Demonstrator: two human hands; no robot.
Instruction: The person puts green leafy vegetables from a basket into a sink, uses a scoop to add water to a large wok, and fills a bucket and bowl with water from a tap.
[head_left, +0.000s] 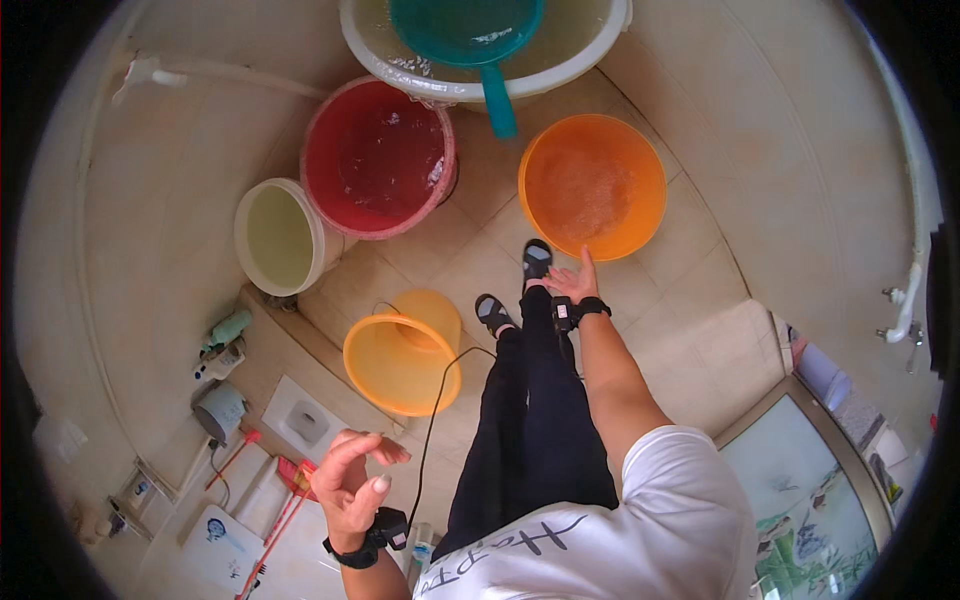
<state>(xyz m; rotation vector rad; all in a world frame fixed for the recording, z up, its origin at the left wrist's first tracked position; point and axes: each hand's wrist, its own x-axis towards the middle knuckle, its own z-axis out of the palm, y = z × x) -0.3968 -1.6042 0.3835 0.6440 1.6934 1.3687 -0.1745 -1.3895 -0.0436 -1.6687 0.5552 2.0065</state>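
My right hand (576, 283) is held low with its fingers apart, nothing in it. One finger reaches the near rim of an orange plastic bucket (652, 202), and I cannot tell whether it touches. Bubbly water (589, 191) stands in that bucket. My left hand (351, 480) is raised at the lower left, fingers curled loosely and apart, holding nothing. Beyond it on the floor is a yellow-orange plastic bucket (382, 375) in which no water shows. Both wrists wear black straps with small boxes.
A white-rimmed tub (600, 64) of water holds a floating teal dipper (501, 101). Beside it stand a red bucket (322, 187) and a white bucket (319, 247), both with water. A squat toilet (277, 409) lies left, a glass-panelled door (810, 480) right. A black cord (431, 427) hangs by my legs.
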